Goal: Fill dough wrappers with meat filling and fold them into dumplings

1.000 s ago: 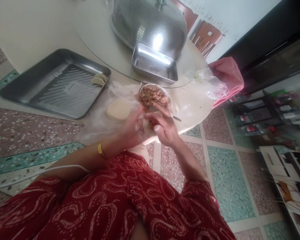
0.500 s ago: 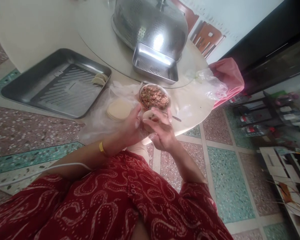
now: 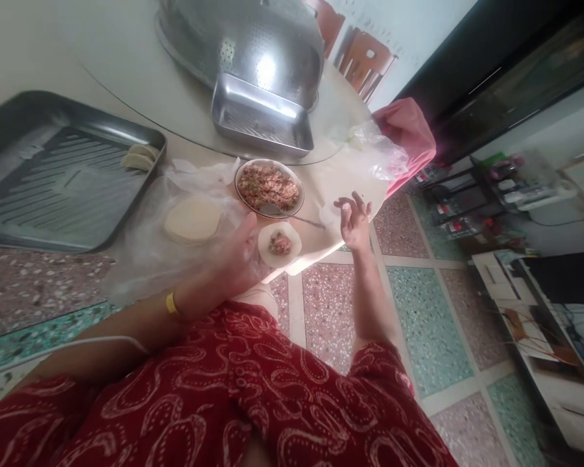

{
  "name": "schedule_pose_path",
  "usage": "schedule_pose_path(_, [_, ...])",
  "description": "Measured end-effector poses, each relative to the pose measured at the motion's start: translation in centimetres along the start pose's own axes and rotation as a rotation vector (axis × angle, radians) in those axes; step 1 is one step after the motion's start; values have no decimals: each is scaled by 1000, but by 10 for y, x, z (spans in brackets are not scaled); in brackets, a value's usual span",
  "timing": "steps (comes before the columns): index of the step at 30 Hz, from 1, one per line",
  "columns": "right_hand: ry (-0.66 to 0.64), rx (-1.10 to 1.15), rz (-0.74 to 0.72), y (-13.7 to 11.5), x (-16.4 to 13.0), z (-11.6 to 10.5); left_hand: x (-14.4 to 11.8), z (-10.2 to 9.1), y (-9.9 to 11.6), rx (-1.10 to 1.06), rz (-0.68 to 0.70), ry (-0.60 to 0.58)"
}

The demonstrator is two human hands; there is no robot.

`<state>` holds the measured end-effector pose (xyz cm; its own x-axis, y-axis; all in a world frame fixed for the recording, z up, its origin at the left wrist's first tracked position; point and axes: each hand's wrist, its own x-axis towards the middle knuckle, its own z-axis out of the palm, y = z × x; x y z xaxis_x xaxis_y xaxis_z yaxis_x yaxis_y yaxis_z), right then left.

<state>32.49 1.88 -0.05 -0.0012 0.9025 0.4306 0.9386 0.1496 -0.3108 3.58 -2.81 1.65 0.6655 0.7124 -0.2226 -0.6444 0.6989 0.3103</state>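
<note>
From the metal tray (image 3: 53, 175) and wrapper stack (image 3: 192, 219), the left hand (image 3: 238, 256) cups an open wrapper (image 3: 279, 244) with filling at the table (image 3: 316, 188) edge, where it could slip, while the right hand (image 3: 354, 219) hovers loose-fingered and empty.

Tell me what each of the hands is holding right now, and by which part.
The left hand holds a round wrapper topped with filling, supported from beneath at its left edge. The right hand holds nothing.
</note>
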Motion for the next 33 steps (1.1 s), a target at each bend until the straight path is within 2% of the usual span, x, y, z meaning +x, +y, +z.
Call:
schedule_pose_path(5, [-38, 12, 34, 4, 1, 8, -1, 8, 1, 6, -17, 23])
schedule_pose_path(9, [68, 82, 52, -5, 0, -5, -2, 9, 1, 20, -33, 50])
schedule_pose_path(11, [152, 193, 31, -24, -6, -14, -2, 9, 0, 23, -43, 62])
schedule_pose_path(13, [187, 345, -64, -53, -15, -22, -1, 10, -1, 17, -36, 47])
schedule_pose_path(16, [106, 510, -311, -99, -31, -23, -1, 11, -1, 26, -5, -30])
schedule_pose_path(19, [4, 547, -437, -128, -41, -13, -3, 13, 0, 1, 2, -86])
schedule_pose_path(23, [-90, 503, -466, -136, -42, 0, -9, 15, 3, -71, -39, -78])
schedule_pose_path(27, [-136, 502, -493, -142, -39, 2, -12, 15, 4, -75, -28, -66])
schedule_pose_path(33, [-47, 442, -589, -150, -41, 4, -13, 11, 8, -96, -27, -63])
